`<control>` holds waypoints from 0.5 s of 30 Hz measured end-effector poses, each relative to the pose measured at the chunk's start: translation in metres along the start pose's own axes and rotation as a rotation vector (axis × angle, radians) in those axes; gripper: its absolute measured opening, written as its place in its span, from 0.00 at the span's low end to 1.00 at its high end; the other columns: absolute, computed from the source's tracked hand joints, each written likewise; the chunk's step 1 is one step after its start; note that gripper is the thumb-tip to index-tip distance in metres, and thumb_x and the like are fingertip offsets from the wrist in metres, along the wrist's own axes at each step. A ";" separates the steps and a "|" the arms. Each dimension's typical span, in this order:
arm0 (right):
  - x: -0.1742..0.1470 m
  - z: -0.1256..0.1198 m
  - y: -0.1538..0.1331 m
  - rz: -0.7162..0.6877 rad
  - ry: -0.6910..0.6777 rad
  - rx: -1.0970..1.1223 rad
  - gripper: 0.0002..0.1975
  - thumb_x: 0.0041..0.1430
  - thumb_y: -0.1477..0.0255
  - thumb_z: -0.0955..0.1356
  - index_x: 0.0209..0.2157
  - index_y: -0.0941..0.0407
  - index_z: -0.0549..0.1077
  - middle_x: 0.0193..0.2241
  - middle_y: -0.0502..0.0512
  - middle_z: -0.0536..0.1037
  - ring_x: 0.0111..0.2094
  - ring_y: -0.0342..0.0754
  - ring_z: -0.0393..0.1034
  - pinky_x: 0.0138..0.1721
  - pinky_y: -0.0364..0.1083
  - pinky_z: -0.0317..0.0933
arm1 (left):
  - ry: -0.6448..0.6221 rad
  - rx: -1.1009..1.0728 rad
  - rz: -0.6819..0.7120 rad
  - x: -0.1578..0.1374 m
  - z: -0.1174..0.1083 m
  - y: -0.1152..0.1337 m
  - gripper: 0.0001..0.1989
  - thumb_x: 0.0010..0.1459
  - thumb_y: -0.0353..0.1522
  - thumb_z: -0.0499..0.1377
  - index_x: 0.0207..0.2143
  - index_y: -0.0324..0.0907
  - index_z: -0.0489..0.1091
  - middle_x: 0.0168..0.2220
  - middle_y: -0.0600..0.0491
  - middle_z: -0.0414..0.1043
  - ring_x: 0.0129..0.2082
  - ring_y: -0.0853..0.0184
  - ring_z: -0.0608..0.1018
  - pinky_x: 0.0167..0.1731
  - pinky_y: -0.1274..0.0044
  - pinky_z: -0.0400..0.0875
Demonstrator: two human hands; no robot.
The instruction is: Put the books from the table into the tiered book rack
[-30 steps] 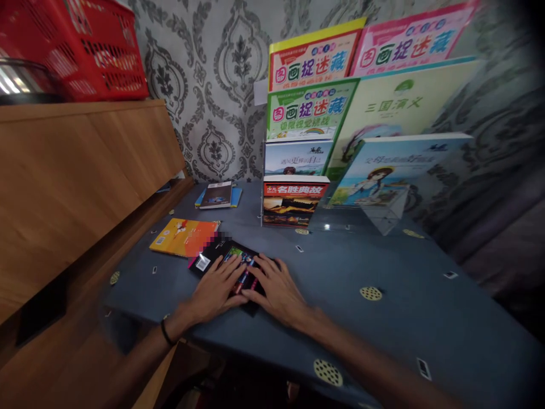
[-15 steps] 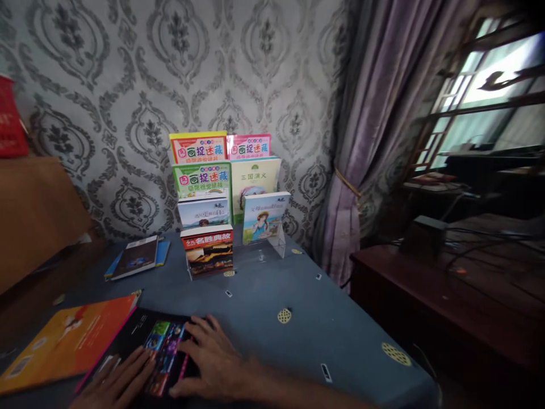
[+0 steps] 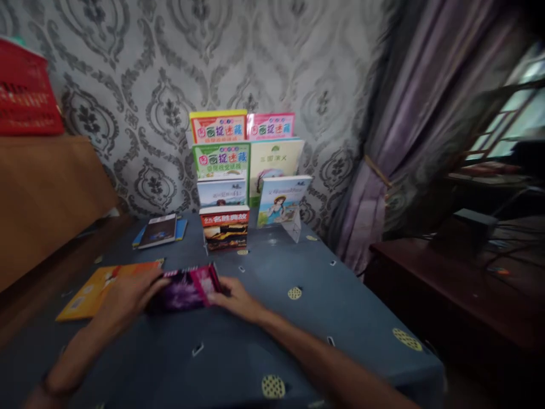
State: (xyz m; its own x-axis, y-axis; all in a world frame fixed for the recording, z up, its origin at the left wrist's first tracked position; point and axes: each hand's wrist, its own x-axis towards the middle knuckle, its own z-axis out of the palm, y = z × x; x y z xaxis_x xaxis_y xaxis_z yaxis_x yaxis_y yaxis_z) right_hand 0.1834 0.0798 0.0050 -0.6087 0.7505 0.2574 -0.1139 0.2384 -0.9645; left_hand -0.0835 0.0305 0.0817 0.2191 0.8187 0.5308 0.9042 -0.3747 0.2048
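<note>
Between my two hands is a dark book (image 3: 185, 291) with a purple and pink cover, tilted up off the table and smeared by motion. My left hand (image 3: 131, 292) is closed on its left end, and my right hand (image 3: 232, 296) pinches its right edge. Beneath and behind my left hand lies an orange book (image 3: 91, 292), flat on the table. Beyond my hands a red-topped book (image 3: 225, 228) stands upright at the front of a stepped display. Right of it, a light blue book (image 3: 281, 201) leans on a clear stand (image 3: 292, 226).
A blue patterned cloth covers the table (image 3: 255, 341). A grey-black book (image 3: 158, 230) lies on a blue one at the back left. Several upright books, including a green one (image 3: 221, 162), stand against the wall. A brown box (image 3: 46, 193) is at left, a purple curtain (image 3: 378, 159) at right.
The dark book, which lay flat under both hands, is now lifted and tilted between them. My hands have moved forward and the right one has turned to grip its edge. The view has shifted left.
</note>
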 end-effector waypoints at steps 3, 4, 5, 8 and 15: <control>0.004 0.001 0.003 0.110 0.121 0.158 0.28 0.46 0.46 0.73 0.32 0.59 0.76 0.25 0.48 0.74 0.28 0.42 0.66 0.35 0.44 0.62 | -0.107 -0.050 -0.160 0.026 -0.007 0.017 0.21 0.62 0.48 0.50 0.26 0.45 0.69 0.21 0.56 0.70 0.23 0.67 0.71 0.26 0.78 0.58; 0.005 0.001 0.004 0.138 0.150 0.204 0.27 0.45 0.47 0.74 0.30 0.59 0.76 0.24 0.47 0.73 0.26 0.41 0.65 0.32 0.44 0.61 | -0.125 -0.097 -0.188 0.031 -0.006 0.019 0.22 0.62 0.48 0.50 0.24 0.44 0.66 0.21 0.57 0.68 0.23 0.68 0.69 0.26 0.78 0.56; 0.006 0.001 0.004 0.165 0.167 0.253 0.26 0.44 0.48 0.75 0.29 0.59 0.75 0.22 0.46 0.72 0.24 0.41 0.64 0.30 0.43 0.61 | -0.140 -0.155 -0.215 0.035 -0.004 0.020 0.22 0.61 0.48 0.50 0.22 0.43 0.64 0.20 0.57 0.65 0.23 0.68 0.67 0.26 0.77 0.55; 0.008 -0.001 0.002 0.222 0.208 0.426 0.25 0.40 0.53 0.79 0.30 0.58 0.74 0.21 0.45 0.71 0.21 0.40 0.62 0.22 0.42 0.62 | -0.166 -0.370 -0.314 0.039 0.008 0.016 0.24 0.58 0.51 0.51 0.19 0.43 0.60 0.19 0.58 0.61 0.23 0.69 0.63 0.25 0.77 0.54; 0.016 -0.009 0.006 0.254 0.386 0.645 0.22 0.38 0.61 0.81 0.32 0.57 0.76 0.23 0.47 0.75 0.20 0.39 0.64 0.18 0.39 0.59 | -0.198 -1.045 -0.772 0.017 0.046 0.013 0.25 0.44 0.54 0.66 0.23 0.39 0.72 0.21 0.56 0.72 0.24 0.67 0.72 0.27 0.78 0.66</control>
State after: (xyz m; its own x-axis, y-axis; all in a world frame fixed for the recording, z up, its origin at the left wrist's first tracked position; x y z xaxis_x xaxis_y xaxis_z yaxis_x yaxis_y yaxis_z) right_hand 0.1800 0.0983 0.0038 -0.3751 0.9229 -0.0866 -0.5127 -0.2844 -0.8101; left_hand -0.0511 0.0593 0.0554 -0.0929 0.9884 -0.1199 0.1313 0.1315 0.9826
